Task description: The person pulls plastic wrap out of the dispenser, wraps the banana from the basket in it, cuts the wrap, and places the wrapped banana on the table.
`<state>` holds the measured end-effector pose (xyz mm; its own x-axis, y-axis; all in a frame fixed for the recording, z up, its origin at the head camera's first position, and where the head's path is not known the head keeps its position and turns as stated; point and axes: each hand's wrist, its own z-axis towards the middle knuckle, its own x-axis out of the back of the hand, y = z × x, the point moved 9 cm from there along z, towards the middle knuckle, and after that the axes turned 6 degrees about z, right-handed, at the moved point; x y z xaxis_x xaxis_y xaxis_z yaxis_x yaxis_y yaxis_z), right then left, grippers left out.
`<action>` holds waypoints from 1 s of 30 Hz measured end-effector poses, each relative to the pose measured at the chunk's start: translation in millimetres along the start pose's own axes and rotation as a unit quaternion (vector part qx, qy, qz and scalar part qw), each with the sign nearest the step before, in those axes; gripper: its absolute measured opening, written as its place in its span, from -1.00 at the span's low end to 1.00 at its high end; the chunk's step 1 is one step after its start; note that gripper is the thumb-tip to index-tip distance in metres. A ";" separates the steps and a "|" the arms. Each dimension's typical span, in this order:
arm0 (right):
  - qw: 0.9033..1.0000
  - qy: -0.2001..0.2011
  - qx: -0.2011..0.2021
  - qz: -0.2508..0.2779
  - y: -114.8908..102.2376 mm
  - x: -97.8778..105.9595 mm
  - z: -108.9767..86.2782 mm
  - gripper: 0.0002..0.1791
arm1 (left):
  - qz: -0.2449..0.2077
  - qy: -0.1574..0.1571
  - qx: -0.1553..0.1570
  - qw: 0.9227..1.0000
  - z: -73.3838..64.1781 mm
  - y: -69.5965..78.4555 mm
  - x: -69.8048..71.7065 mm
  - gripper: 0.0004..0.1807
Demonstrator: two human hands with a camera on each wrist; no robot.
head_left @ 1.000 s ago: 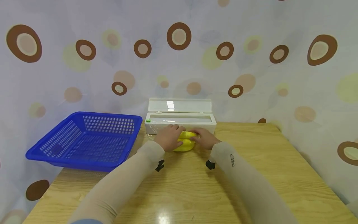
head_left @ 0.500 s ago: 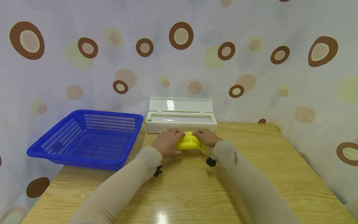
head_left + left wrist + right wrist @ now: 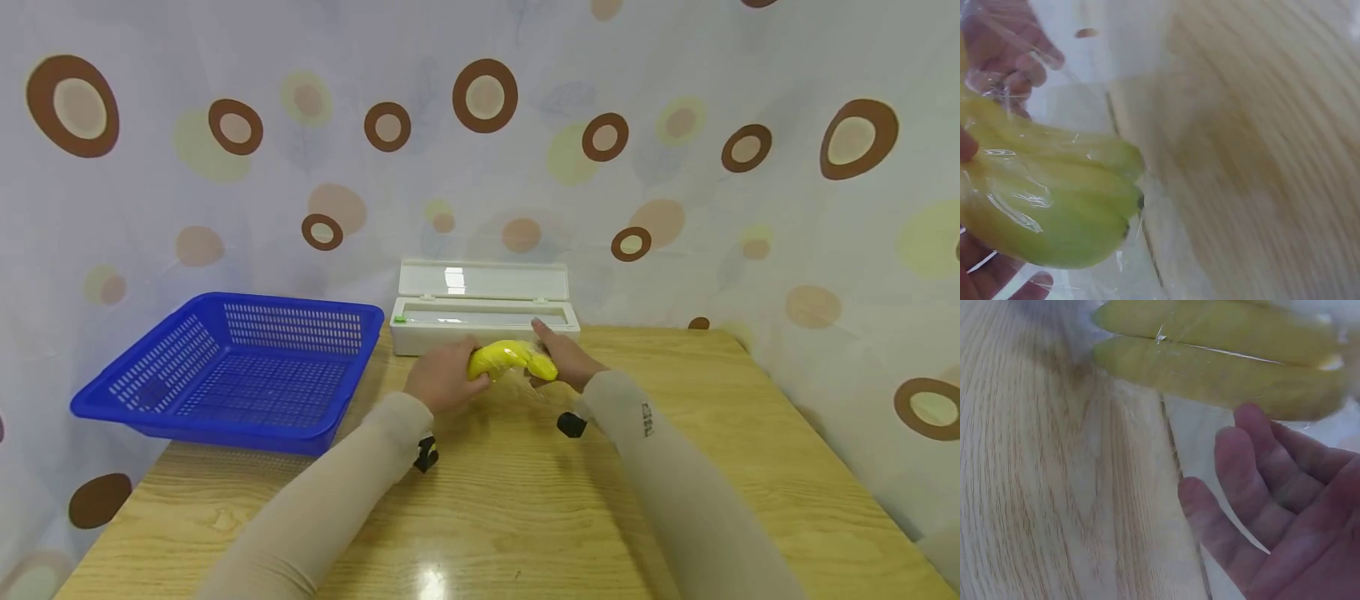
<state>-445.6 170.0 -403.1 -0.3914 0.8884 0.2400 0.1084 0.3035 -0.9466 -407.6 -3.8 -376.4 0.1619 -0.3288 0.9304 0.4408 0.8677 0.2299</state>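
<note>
A bunch of yellow bananas (image 3: 506, 357) wrapped in clear cling film is held above the table, before the white box. My left hand (image 3: 444, 379) grips its left end, thumb on the near side. In the left wrist view, glossy film (image 3: 1016, 212) covers the bananas (image 3: 1066, 187), with their greenish tips pointing right. At the other end is my right hand (image 3: 572, 360), thumb raised. The right wrist view shows that hand (image 3: 1272, 500) with loosely bent, spread fingers, fingertips at the underside of the bananas (image 3: 1222, 369). Part of the right hand is hidden behind the fruit.
Behind the hands stands a white cling film dispenser (image 3: 480, 342), its see-through lid (image 3: 495, 281) raised and a green slider (image 3: 400, 320) at its left. A blue slotted basket (image 3: 225, 433) sits on the left of the wooden table (image 3: 712, 442). A patterned curtain hangs behind.
The banana bunch has come up off the table and turned, its stem end now to the right. My right thumb has lifted; the left hand stays on the bananas.
</note>
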 end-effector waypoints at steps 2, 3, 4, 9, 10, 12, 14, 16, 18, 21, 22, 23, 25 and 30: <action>0.999 -0.001 0.005 0.043 -1.7 -0.6 -0.7 0.08 | -0.043 0.005 0.024 0.999 -0.3 -6.4 3.6 -0.57; 0.998 -0.001 0.011 0.056 -4.1 -1.5 -1.8 0.11 | -0.070 0.007 0.037 0.997 -0.2 -10.1 4.5 -0.58; 0.998 0.001 0.020 0.060 -6.6 -1.9 -3.0 0.13 | -0.102 0.007 0.051 0.993 -0.3 -13.8 4.9 -0.58; 0.993 0.034 0.087 0.066 -18.1 -3.4 -9.9 0.18 | -0.244 -0.001 0.108 0.964 0.8 -31.8 -4.8 -0.58; 0.991 0.050 0.105 0.067 -20.0 -3.5 -11.7 0.17 | -0.267 -0.005 0.117 0.957 0.7 -34.9 -8.2 -0.57; 0.983 0.086 0.147 0.071 -24.0 -3.7 -15.6 0.09 | -0.296 -0.010 0.135 0.945 0.4 -40.6 -14.4 -0.55; 0.971 0.127 0.190 0.062 -28.1 -4.5 -20.6 -0.05 | -0.318 -0.015 0.153 0.935 -0.7 -45.2 -19.5 -0.53; 0.960 0.160 0.223 0.057 -31.2 -8.1 -25.1 -0.29 | -0.337 -0.018 0.172 0.925 -2.3 -49.5 -23.8 -0.50; 0.954 0.178 0.238 0.046 -33.2 -14.2 -28.8 -0.50 | -0.358 -0.020 0.188 0.914 -3.7 -52.4 -27.5 -0.49; 0.954 0.186 0.233 0.034 -34.3 -24.9 -30.6 -0.58 | -0.408 -0.023 0.201 0.890 -4.7 -53.4 -33.2 -0.51; 0.955 0.189 0.228 0.027 -34.5 -27.4 -30.9 -0.58 | -0.433 -0.026 0.202 0.878 -4.7 -52.6 -35.6 -0.51; 0.955 0.193 0.226 0.025 -34.9 -28.9 -31.2 -0.59 | -0.451 -0.027 0.200 0.870 -4.6 -51.5 -37.3 -0.53; 0.952 0.207 0.224 0.025 -35.9 -29.1 -31.6 -0.63 | -0.481 -0.030 0.196 0.854 -4.2 -49.6 -41.0 -0.54; 0.939 0.253 0.230 0.017 -38.4 -21.2 -34.4 -0.83 | -0.529 -0.048 0.189 0.826 -4.1 -46.0 -50.2 -0.53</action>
<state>-410.0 151.3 -364.5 0.1032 0.9803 0.1685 -0.3395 0.1940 -0.9204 -432.4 -28.8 -434.9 -0.2159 -0.9621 0.1667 -0.0189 0.1748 0.9844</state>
